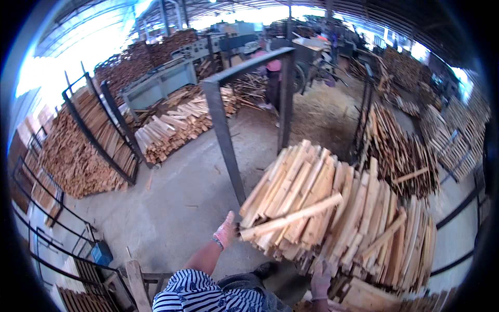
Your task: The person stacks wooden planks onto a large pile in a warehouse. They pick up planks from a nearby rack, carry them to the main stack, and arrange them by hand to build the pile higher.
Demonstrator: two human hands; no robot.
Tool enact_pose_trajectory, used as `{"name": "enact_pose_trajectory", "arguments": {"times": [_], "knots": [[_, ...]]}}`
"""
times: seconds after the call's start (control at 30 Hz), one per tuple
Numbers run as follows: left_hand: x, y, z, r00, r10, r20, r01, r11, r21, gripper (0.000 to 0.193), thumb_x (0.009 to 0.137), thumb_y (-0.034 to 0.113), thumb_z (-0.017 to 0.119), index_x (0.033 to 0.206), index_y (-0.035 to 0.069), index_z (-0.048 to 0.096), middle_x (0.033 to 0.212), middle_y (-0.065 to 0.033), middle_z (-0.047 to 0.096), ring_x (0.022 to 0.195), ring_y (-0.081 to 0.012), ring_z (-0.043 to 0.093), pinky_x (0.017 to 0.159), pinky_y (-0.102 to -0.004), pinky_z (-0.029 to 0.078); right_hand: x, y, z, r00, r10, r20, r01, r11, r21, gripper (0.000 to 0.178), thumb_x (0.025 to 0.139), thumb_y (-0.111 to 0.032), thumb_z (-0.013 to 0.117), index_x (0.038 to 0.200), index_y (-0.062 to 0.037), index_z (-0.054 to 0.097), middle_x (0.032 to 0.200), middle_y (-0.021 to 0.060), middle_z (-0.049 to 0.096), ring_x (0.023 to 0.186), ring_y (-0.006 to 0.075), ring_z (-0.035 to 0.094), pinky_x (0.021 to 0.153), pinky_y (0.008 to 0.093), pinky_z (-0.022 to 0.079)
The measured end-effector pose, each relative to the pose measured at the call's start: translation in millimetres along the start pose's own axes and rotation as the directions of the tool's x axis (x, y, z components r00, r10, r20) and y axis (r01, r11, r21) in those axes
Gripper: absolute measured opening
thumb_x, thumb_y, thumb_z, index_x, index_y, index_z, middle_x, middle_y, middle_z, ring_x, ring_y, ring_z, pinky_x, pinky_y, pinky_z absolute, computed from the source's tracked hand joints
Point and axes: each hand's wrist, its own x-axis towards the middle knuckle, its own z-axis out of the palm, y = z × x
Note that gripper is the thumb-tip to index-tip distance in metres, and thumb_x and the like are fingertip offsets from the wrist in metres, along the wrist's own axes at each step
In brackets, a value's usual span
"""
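A pile of pale cut wood strips (296,192) lies in front of me, with one loose strip (291,216) slanting across its top. My left hand (225,230), in a pinkish glove, is at the pile's left corner, thumb raised and fingers stretched toward the strip ends; contact is hard to judge. Low at the pile's near side is my right hand (320,281), also gloved, its fingers extended up against the wood ends. Neither hand appears closed around a strip. More strips (384,229) continue the pile to the right.
A dark metal frame (223,130) stands upright just behind the pile. Bundled wood (174,125) lies on the concrete floor (171,208) beyond. Tall racked stacks (83,145) rise at the left, darker strips (397,151) at the right. A person in pink (273,78) is behind the frame.
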Motion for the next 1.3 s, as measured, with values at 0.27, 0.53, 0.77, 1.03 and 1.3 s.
{"name": "enact_pose_trajectory", "arguments": {"times": [0.27, 0.53, 0.77, 1.03, 1.3], "knots": [[64, 55, 40, 0.986, 0.014, -0.164, 0.071, 0.861, 0.503, 0.101, 0.083, 0.083, 0.050, 0.155, 0.014, 0.032, 0.153, -0.0098, 0.045, 0.134, -0.0297, 0.047, 0.106, -0.0527, 0.038, 234, -48, 108, 0.988, 0.147, 0.036, -0.135, 0.962, -0.238, 0.091, 0.095, -0.061, 0.048, 0.147, 0.0107, 0.028, 0.139, 0.0369, 0.048, 0.121, 0.0453, 0.057, 0.101, 0.0439, 0.045], [71, 28, 48, 0.963, -0.268, 0.038, 0.268, 0.963, -0.017, 0.073, 0.098, 0.064, 0.044, 0.138, 0.004, 0.057, 0.132, -0.0123, 0.064, 0.121, -0.0199, 0.060, 0.111, -0.0370, 0.042, 229, -128, 212, 0.986, 0.155, -0.063, -0.157, 0.733, -0.662, 0.097, 0.089, -0.073, 0.046, 0.157, -0.0070, 0.023, 0.150, 0.0412, 0.025, 0.139, 0.0533, 0.032, 0.117, 0.0478, 0.028], [42, 32, 89, 0.894, 0.271, 0.358, -0.410, 0.170, 0.896, 0.052, 0.104, 0.025, 0.041, 0.153, 0.011, 0.033, 0.146, -0.0261, 0.046, 0.134, -0.0433, 0.045, 0.114, -0.0411, 0.034, 223, -156, 208, 0.994, 0.075, 0.073, -0.032, 0.879, -0.475, 0.104, 0.085, -0.068, 0.061, 0.156, -0.0028, 0.021, 0.150, 0.0395, 0.026, 0.134, 0.0526, 0.040, 0.112, 0.0468, 0.037], [22, 83, 156, 0.968, -0.251, -0.013, 0.157, 0.561, 0.813, 0.111, 0.079, 0.078, 0.060, 0.141, -0.010, 0.037, 0.122, -0.0250, 0.062, 0.110, -0.0319, 0.063, 0.089, -0.0410, 0.053, 239, -227, 183, 0.874, 0.222, 0.433, -0.094, 0.950, -0.298, 0.101, 0.084, -0.068, 0.062, 0.148, 0.0037, 0.031, 0.143, 0.0305, 0.046, 0.124, 0.0386, 0.055, 0.101, 0.0410, 0.047], [50, 112, 180, 0.957, -0.288, 0.049, -0.099, -0.162, 0.982, 0.093, 0.090, 0.070, 0.047, 0.148, -0.002, 0.034, 0.116, -0.0258, 0.065, 0.103, -0.0347, 0.065, 0.090, -0.0401, 0.052, 236, -194, 211, 0.971, 0.133, 0.197, -0.039, 0.906, -0.421, 0.099, 0.086, -0.060, 0.063, 0.157, -0.0067, 0.018, 0.156, 0.0281, 0.028, 0.142, 0.0450, 0.031, 0.116, 0.0479, 0.030]]}}
